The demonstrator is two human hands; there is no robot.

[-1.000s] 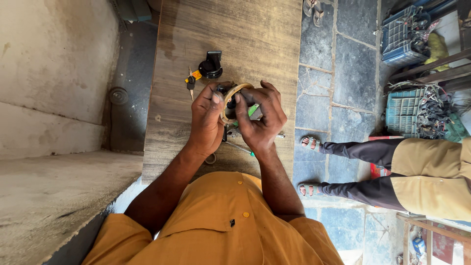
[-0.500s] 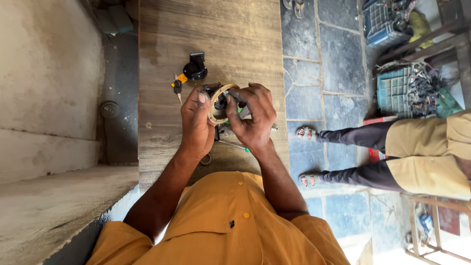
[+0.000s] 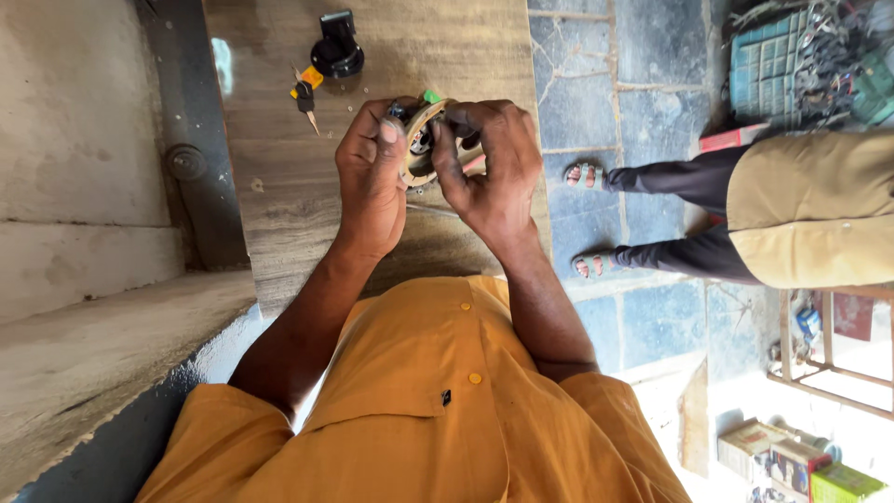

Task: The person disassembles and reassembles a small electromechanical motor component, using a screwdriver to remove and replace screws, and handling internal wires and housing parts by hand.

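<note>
Head view: left hand (image 3: 371, 177) and right hand (image 3: 489, 163), fingers curled, clasp a tan ring-shaped part (image 3: 419, 140) (dark core) above the wood-grain tabletop (image 3: 279, 205).

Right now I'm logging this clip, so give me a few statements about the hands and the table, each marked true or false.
1. Both hands, left hand and right hand, hold the round tan part. True.
2. The key is in the right hand. False: it lies on the wooden table.
3. The black lock piece sits on the table beyond the hands. True.
4. The standing person wears boots. False: sandals.
</note>
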